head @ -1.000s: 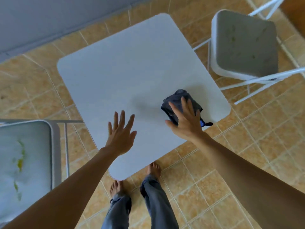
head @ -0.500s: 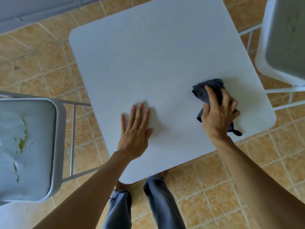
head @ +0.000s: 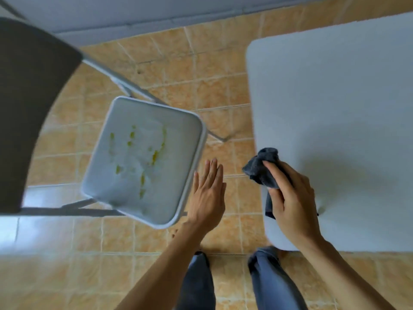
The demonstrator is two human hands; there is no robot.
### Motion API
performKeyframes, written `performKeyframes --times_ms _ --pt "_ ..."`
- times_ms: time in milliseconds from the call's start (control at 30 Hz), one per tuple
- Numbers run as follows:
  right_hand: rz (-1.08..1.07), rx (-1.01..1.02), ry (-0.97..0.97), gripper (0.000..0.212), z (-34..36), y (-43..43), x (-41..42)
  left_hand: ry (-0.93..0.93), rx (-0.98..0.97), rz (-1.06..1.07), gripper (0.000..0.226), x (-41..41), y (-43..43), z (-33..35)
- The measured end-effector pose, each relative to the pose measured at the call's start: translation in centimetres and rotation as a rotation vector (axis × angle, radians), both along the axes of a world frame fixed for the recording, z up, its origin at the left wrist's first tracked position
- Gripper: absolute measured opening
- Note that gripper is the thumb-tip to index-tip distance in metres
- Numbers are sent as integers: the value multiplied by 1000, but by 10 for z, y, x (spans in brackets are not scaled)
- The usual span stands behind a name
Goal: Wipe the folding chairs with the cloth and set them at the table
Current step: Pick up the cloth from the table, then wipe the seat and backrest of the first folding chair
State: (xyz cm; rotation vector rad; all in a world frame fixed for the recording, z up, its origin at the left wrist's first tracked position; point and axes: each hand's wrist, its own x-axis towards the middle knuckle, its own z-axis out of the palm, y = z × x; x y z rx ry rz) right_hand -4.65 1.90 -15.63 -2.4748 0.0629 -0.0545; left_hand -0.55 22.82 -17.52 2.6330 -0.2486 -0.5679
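The right hand (head: 292, 198) is clamped round a bunched dark grey cloth (head: 260, 167), fingers curled over it and thumb underneath, above the near left corner of the white table (head: 335, 104); the free end of the cloth sticks out past the table's left edge, over the floor (head: 169, 70), and a strip of it hangs below the palm. Whether the cloth touches the tabletop cannot be told. The left hand (head: 207, 198) is flat, its fingers straight and close together, pointing away from the person, and it holds nothing; it sits just beside the right rim of the seat (head: 125, 186), and the picture does not show whether it touches that rim. The two hands are apart, with a gap of tiled floor between them. The chair (head: 194, 166) stands unfolded to the left of the table, near it but not touching, its seat turned at an angle. The pale seat carries yellow-green stains (head: 155, 154) in streaks and spots across its middle. The backrest (head: 29, 104) shows dark at the far left, with grey frame tubes running from it under the seat. Two legs (head: 270, 283) in blue jeans stand at the bottom, by the table's near corner. A grey wall (head: 134, 12) runs along the top
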Motion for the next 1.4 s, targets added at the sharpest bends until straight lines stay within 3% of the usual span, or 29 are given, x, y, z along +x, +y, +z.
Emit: performKeyframes --times_ms 333,667,833,1033,1267,1400 --pt "222 119 -11 49 38 225 50 -104 24 214 60 13 226 61" --pt "209 482 -177 47 98 412 104 -627 154 298 52 72 394 176" --pt "218 607 -238 46 113 485 123 -639 231 421 53 116 468 195" --pt "289 542 -176 60 108 549 100 -574 -47 614 51 127 475 178" --pt "306 271 -388 60 78 545 182 -566 -104 695 51 127 471 176" --pt "34 361 -366 57 82 546 230 -555 -124 725 49 125 471 176"
